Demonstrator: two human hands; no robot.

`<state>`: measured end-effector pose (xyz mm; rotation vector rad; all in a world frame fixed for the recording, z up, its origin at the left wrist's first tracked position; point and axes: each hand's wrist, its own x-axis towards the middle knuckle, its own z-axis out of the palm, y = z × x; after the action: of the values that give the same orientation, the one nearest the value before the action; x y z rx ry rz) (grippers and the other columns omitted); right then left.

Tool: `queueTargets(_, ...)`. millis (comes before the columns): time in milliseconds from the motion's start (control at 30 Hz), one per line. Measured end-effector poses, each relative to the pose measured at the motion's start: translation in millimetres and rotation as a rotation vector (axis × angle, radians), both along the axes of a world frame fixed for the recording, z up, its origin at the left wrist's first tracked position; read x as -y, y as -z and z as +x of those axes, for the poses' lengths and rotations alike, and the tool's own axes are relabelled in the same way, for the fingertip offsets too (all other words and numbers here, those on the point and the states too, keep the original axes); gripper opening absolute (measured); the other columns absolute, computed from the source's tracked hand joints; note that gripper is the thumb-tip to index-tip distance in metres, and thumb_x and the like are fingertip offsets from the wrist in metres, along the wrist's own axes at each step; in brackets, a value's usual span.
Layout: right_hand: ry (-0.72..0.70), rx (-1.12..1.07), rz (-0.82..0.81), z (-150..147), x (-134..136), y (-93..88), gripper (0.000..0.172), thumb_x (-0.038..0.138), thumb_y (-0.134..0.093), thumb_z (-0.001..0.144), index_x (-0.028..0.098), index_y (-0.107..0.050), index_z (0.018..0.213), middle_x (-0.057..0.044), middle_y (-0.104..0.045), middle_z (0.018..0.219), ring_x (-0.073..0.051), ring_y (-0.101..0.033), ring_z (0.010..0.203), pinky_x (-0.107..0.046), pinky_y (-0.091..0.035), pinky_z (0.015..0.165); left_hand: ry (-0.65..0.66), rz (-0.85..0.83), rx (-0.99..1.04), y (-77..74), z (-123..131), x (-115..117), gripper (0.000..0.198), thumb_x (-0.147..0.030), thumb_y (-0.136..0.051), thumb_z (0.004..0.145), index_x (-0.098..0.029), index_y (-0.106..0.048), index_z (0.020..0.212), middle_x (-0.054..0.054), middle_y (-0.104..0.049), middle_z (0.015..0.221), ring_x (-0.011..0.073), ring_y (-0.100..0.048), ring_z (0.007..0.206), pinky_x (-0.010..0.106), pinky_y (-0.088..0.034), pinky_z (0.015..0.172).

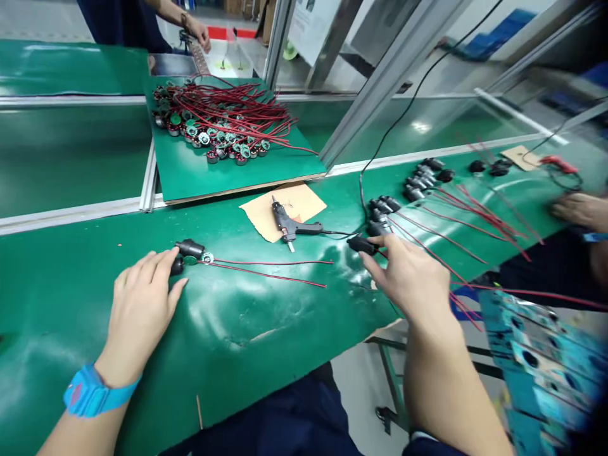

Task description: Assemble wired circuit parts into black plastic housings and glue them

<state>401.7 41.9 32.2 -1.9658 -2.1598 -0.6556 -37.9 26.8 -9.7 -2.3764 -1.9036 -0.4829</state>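
Observation:
My right hand [411, 269] pinches a black plastic housing [360, 245] between thumb and fingers, just above the green bench top. Red wire shows by the fingers. My left hand [142, 288] rests on the bench at the left, fingers stretched and thumb apart. Its fingertips touch or lie right beside a small black housing [177, 265], partly hidden by them. Behind that one lies another black housing [190, 247] with a small round green board. Two red wires [270, 262] trail rightward from the pair.
A black glue gun [292, 226] lies on brown cardboard [256, 209], its cord rising to the right. A raised green board [190, 183] carries many red-wired round parts [223, 126]. Several black housings [380, 209] line the right. Co-workers' hands [197, 30] show at the back and right [582, 211].

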Motion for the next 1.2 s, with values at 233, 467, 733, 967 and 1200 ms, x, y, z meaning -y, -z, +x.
queueTargets(233, -0.176, -0.178, 0.209, 44, -54, 35.6, 0.025, 0.039, -0.076, 0.086, 0.016, -0.071, 0.092, -0.015, -0.071, 0.068, -0.024, -0.059, 0.056, -0.036, -0.034, 0.054, -0.011, -0.072, 0.130, -1.5, 8, 3, 0.028, -0.037, -0.051, 0.102, -0.016, -0.058, 0.119, 0.014, -0.067, 0.106, 0.0317, -0.067, 0.097, 0.043, -0.055, 0.086)
queueTargets(467, -0.398, -0.138, -0.109, -33, -90, 26.6, 0.038, 0.014, -0.057, 0.091, 0.019, -0.065, 0.128, -0.013, -0.074, 0.119, -0.031, -0.066, 0.105, -0.040, -0.045, 0.087, -0.047, -0.121, 0.407, -11.8, 18, 13, 0.033, -0.038, -0.047, 0.103, -0.016, -0.049, 0.126, 0.013, -0.069, 0.110, 0.0251, -0.073, 0.090, 0.037, -0.058, 0.077)
queueTargets(733, -0.469, -0.206, -0.282, -71, -104, 31.4, 0.041, 0.018, -0.052, 0.089, 0.013, -0.065, 0.128, -0.016, -0.070, 0.108, -0.030, -0.066, 0.099, -0.037, -0.049, 0.077, -0.014, 0.151, 0.438, -15.8, 17, 18, 0.027, -0.037, -0.067, 0.097, -0.024, -0.063, 0.121, 0.004, -0.074, 0.098, 0.0193, -0.073, 0.086, 0.029, -0.058, 0.080)
queueTargets(967, -0.888, -0.792, -0.339, -106, -53, -10.4, 0.015, 0.025, -0.065, 0.096, 0.021, -0.059, 0.083, 0.001, -0.056, 0.072, -0.014, -0.053, 0.060, -0.027, -0.044, 0.054, 0.071, 0.079, 0.585, -19.1, 20, 22, 0.022, -0.029, -0.071, 0.095, -0.027, -0.067, 0.116, 0.002, -0.076, 0.103, 0.0153, -0.073, 0.087, 0.024, -0.058, 0.077)
queueTargets(1200, -0.973, -0.969, -0.572, -139, -29, -12.8, 0.024, 0.031, -0.064, 0.097, 0.021, -0.054, 0.078, 0.000, -0.057, 0.073, -0.013, -0.053, 0.060, -0.026, -0.043, 0.052, -0.002, 0.017, 0.713, -26.9, 25, 27, 0.023, -0.028, -0.077, 0.090, -0.024, -0.066, 0.110, -0.001, -0.076, 0.097, 0.0119, -0.072, 0.080, 0.020, -0.056, 0.076)
